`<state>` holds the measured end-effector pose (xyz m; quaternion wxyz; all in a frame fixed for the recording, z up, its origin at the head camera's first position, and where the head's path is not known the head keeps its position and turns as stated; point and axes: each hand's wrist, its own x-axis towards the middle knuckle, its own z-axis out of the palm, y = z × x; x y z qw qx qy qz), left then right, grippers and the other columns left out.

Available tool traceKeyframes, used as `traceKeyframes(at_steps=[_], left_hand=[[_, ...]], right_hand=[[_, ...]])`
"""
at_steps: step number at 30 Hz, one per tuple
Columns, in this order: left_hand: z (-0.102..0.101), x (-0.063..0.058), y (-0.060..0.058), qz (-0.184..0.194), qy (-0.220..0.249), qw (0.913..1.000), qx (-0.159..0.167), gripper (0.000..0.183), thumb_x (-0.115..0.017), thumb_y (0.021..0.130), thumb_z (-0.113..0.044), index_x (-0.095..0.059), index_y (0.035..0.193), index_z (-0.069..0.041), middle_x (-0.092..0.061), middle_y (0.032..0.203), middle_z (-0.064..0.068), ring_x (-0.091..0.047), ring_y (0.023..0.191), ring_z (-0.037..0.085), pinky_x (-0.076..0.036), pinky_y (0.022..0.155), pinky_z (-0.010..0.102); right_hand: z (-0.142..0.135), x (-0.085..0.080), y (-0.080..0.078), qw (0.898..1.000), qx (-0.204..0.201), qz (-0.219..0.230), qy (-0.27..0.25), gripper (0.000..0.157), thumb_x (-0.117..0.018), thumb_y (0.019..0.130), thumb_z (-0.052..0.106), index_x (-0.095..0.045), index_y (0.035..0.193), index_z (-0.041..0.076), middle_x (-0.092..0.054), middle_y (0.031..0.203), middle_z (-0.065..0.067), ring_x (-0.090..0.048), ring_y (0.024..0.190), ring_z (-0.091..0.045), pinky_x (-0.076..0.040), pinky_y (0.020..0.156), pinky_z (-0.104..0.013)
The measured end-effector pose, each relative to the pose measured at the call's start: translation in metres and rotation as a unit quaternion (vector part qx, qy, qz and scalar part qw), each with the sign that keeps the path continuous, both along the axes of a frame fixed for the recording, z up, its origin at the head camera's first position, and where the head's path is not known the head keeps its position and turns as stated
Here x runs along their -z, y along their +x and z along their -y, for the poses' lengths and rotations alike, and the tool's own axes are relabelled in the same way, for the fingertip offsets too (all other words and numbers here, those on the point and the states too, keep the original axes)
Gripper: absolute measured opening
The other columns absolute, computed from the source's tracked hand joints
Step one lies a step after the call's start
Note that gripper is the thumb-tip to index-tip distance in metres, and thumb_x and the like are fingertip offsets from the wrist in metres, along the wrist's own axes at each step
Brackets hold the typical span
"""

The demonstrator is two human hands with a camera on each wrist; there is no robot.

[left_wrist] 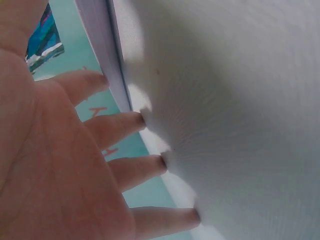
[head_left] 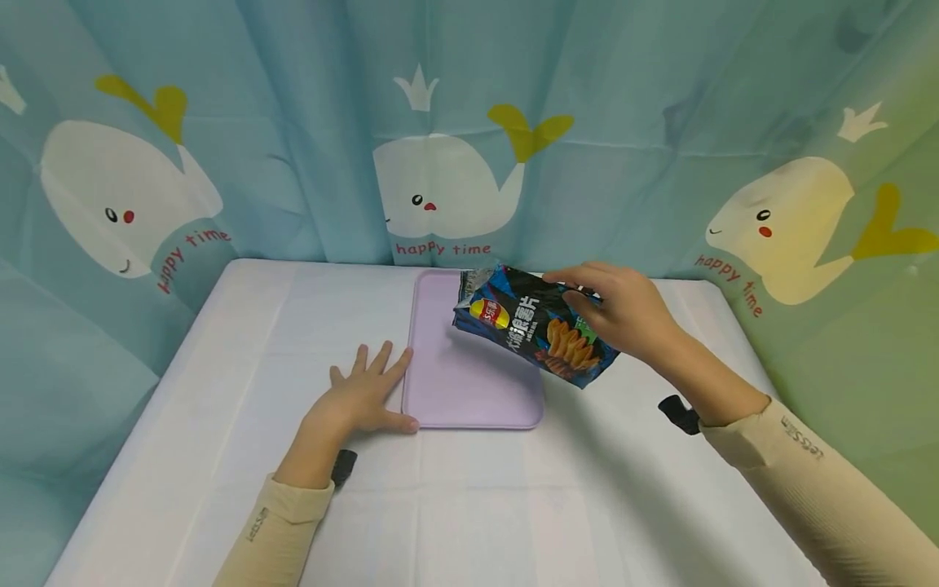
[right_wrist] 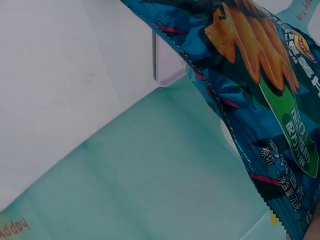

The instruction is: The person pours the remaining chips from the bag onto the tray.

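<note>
Blue-green fabric curtain [head_left: 315, 196] is hung behind and at both sides of a table covered with a white cloth [head_left: 469, 514]; white whales [head_left: 447, 191] with yellow tails and red "happy time" lettering are printed on it. On the cloth, a shallow, rectangular lilac tray [head_left: 469, 399] with rounded corners and a low raised rim is laid flat. Part of its smooth floor is covered from view by a glossy black-and-blue foil chip bag [head_left: 535, 326], which is held raised and tilted over the tray's right side, its lower right end carried past the rim. A silvery, crumpled end is turned to the upper left; whether it has been opened cannot be told. Ridged brown chips and a green patch are printed on the front, while the bag's contents are hidden by the film. The bag is gripped between the thumb and fingers of the right hand [head_left: 623, 310]. The left hand [head_left: 359, 399] is spread wide, with index finger and thumb placed at the tray's left rim. The two hands are kept well apart.
</note>
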<state>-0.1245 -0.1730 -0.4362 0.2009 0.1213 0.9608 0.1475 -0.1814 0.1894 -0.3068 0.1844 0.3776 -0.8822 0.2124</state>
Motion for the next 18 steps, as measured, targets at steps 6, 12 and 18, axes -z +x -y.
traceKeyframes(at_steps=[6,12,18], left_hand=[[0.000,-0.001,0.000,0.005,-0.003,1.0000,-0.006,0.119,-0.076,0.071,-0.068,-0.016,0.161,-0.020,-0.007,0.166,0.021,0.003,0.148,0.055,-0.006,0.103,0.084],[0.001,-0.002,0.000,0.002,0.000,1.0000,-0.002,0.119,-0.076,0.071,-0.069,-0.016,0.161,-0.020,-0.007,0.166,0.021,0.003,0.148,0.055,-0.006,0.103,0.084],[0.000,-0.003,0.000,0.000,0.001,1.0000,0.000,0.118,-0.076,0.071,-0.068,-0.017,0.161,-0.018,-0.008,0.166,0.022,0.002,0.148,0.056,-0.007,0.102,0.085]], right_hand=[[0.008,-0.005,-0.001,1.000,-0.002,0.004,0.023,0.035,-0.071,0.089,0.002,-0.073,0.120,0.020,-0.074,0.101,-0.001,-0.059,0.068,-0.013,-0.045,0.056,-0.031],[0.015,-0.008,-0.001,0.999,0.000,0.012,0.043,0.037,-0.071,0.088,0.002,-0.074,0.120,0.021,-0.073,0.099,-0.002,-0.059,0.064,-0.015,-0.045,0.056,-0.032],[0.020,-0.014,0.000,0.997,0.006,0.023,0.077,0.036,-0.070,0.091,0.004,-0.073,0.121,0.023,-0.073,0.099,-0.001,-0.056,0.061,-0.015,-0.044,0.056,-0.033]])
